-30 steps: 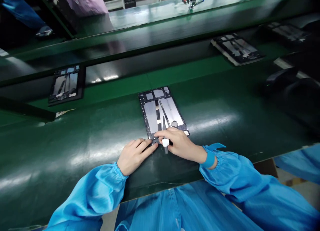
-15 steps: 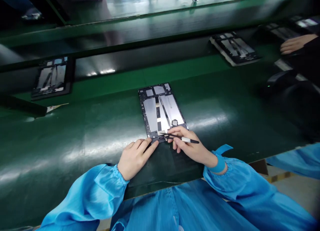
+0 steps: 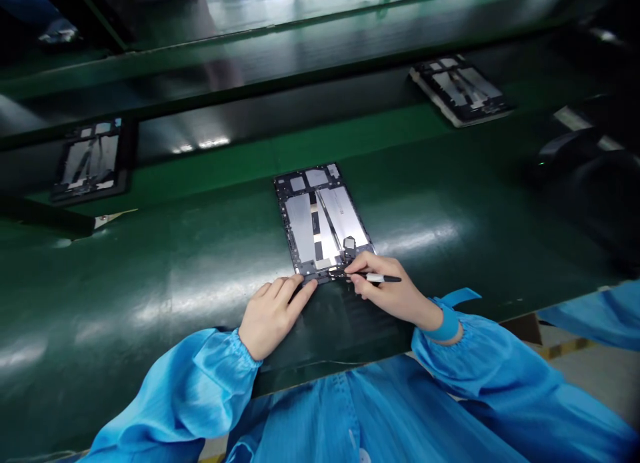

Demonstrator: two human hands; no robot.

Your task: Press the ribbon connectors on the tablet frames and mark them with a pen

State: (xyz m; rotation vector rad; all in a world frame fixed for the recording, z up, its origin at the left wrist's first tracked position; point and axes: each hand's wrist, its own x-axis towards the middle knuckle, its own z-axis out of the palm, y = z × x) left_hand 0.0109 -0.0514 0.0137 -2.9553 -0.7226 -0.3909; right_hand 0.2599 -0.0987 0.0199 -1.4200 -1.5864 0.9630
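The opened tablet lay flat on the green worktop, just beyond and between the two hands, its near edge within reach of both. The left hand rested at the near left corner, thumb and fingertips on the edge, the fingers loosely parted and grasping nothing. The right hand, apart from the left, pinched a slim black-and-white tool between thumb and fingers. The tool's dark end pointed left, toward the tablet's near edge; whether the tip touched could not be told. Just beyond the right fingertips, a small squarish module sat over the tablet's near right part. A blue wristband circled the right wrist. Well beyond the left hand, to its left, lay a second opened tablet; another similar tablet lay well beyond the right hand, to its right.
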